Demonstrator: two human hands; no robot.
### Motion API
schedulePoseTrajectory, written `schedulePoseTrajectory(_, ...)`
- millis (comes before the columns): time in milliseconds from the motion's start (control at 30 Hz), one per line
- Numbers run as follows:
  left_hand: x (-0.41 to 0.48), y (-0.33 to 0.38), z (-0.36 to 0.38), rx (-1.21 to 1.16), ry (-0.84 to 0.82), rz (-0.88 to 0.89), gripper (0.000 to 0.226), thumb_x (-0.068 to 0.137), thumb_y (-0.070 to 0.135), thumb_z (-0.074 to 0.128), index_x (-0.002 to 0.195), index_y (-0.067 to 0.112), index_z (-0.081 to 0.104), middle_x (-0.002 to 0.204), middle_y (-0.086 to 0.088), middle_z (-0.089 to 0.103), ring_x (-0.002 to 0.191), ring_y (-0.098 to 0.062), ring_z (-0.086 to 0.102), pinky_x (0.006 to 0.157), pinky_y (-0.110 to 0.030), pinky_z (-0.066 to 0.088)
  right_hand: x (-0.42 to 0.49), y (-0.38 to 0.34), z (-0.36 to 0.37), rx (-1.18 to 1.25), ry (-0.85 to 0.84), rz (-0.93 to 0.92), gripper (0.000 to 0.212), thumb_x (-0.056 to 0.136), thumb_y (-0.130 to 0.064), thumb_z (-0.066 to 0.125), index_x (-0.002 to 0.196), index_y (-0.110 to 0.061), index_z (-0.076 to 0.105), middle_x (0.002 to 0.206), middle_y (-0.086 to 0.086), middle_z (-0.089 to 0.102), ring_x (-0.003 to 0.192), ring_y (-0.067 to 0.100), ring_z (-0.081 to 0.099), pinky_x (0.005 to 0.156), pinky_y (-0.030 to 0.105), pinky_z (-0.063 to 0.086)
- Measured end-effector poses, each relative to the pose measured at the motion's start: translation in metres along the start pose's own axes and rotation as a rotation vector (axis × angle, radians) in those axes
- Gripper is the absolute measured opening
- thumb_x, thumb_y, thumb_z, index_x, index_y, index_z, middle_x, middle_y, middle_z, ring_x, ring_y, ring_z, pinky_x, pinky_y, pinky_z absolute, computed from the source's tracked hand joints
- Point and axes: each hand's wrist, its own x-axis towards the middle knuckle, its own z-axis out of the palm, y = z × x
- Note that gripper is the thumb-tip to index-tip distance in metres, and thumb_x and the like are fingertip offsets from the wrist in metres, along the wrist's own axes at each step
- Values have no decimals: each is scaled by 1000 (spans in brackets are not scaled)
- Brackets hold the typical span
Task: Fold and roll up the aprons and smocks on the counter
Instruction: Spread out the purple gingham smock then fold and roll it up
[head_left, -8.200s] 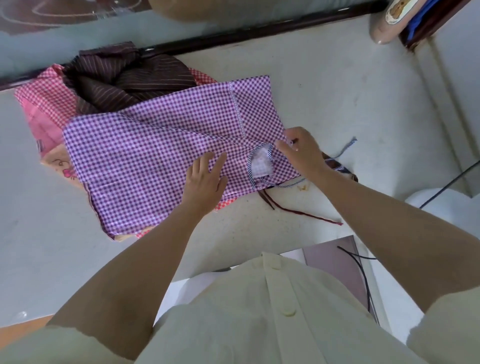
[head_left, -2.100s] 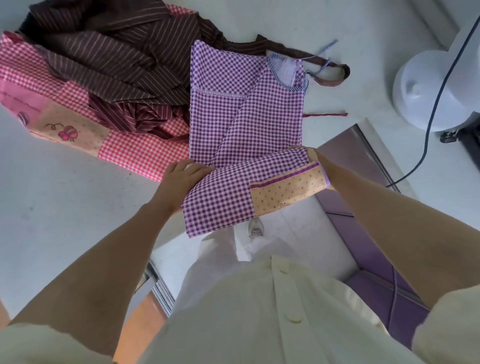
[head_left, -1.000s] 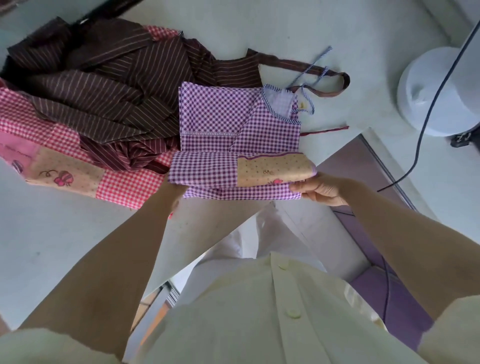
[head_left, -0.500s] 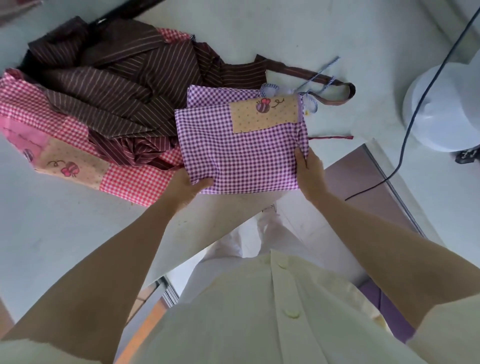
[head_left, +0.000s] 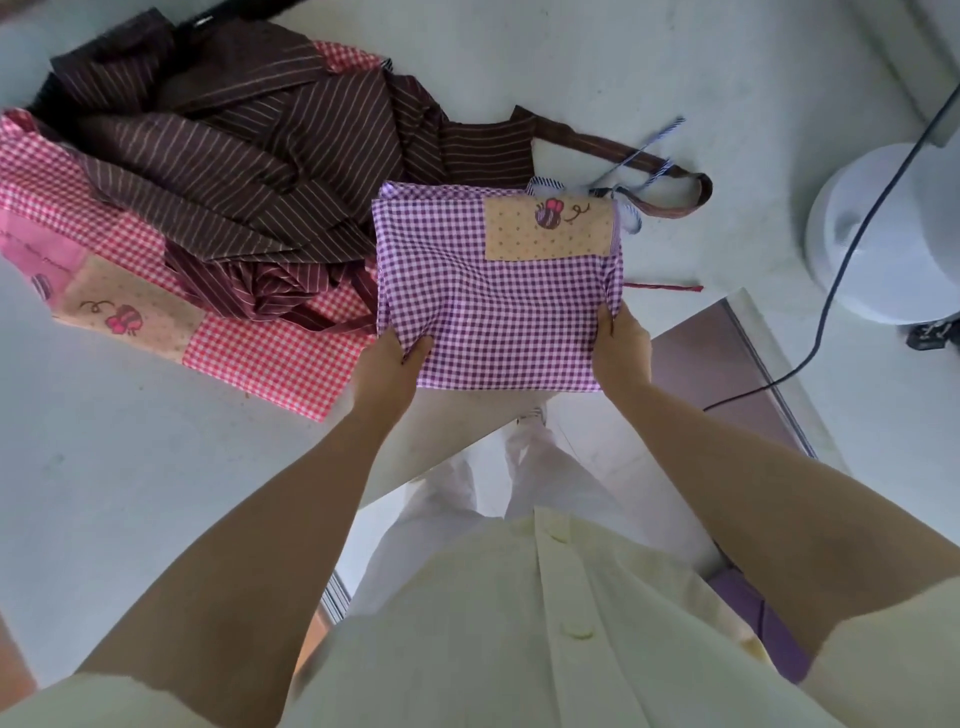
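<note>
Purple gingham smock (head_left: 498, 291), folded square at the counter's (head_left: 130, 493) near edge: your left hand (head_left: 387, 366) and right hand (head_left: 621, 351) pinch its near corners.

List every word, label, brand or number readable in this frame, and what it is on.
No text can be read.
On the pink band of the red checked smock: a line of dark print, too blurred to read.
On the pocket patch of the purple checked smock: a bee drawing, no words visible.
</note>
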Motion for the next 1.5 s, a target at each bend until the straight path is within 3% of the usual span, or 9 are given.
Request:
schedulePoseTrajectory(400,-2,12,11,15,46,-121,62,97,51,41,142,9,40,134,-11,58,116,-33,59,99,-41,49,12,1,-3,-87,-45,26,42,106,-33,26,124,-6,52,105,10,64,80,20,55,73,32,50)
schedulePoseTrajectory(600,1,13,6,-24,97,-162,60,97,51,45,142,12,42,136,-6,57,117,-29,58,97,-36,46,24,1,-11,-234,-101,43,44,106,-39,27,88,-8,51,83,8,56,75,23,54,70,33,47)
schedulePoseTrajectory(733,-2,19,1,18,333,-282,39,99,35,48,131,12,43,122,-7,61,105,-26,60,82,-30,44,33,0,-15,-240,-175,55,45,104,-40,32,79,-8,51,77,7,55,75,25,55,69,34,46)
schedulePoseTrajectory(833,-9,25,6,285,576,3,34,95,24,47,128,13,45,126,-10,51,115,-26,47,100,-39,37,36,-2,-22,-247,-172,61,44,101,-41,39,69,-13,47,69,2,53,73,26,55,65,31,42)
schedulePoseTrajectory(967,3,46,18,613,229,523,45,98,44,38,140,29,43,154,-7,33,143,-32,26,114,-59,21,34,-12,-32,-176,78,-95,32,91,-31,60,113,-13,47,110,5,57,95,22,56,86,41,52)
schedulePoseTrajectory(1067,24,48,29,792,-42,515,63,96,63,11,153,36,15,164,-3,4,150,-28,-4,117,-61,3,37,-24,-29,-269,117,-560,53,88,-23,59,137,-15,41,148,11,37,135,27,37,114,44,29)
schedulePoseTrajectory(1167,41,41,36,821,-74,448,68,91,70,-1,153,40,-3,163,0,-10,148,-27,-14,116,-62,-6,45,-30,-10,-585,-137,-876,62,97,-34,43,153,-19,22,163,11,9,150,28,5,121,44,5)
schedulePoseTrajectory(1300,47,32,36,817,-97,420,67,89,69,-9,151,42,-12,162,3,-17,148,-23,-19,114,-64,-9,62,-6,-1,-804,-282,-795,66,99,-52,8,154,-23,-12,162,6,-18,149,22,-18,122,44,-6)
schedulePoseTrajectory(1500,47,31,36,759,-37,466,65,97,61,6,155,32,6,164,-3,0,150,-27,-4,116,-63,-1,78,4,2,-840,-288,-834,67,101,-53,12,153,-23,-16,162,4,-20,148,21,-20,122,43,-6)
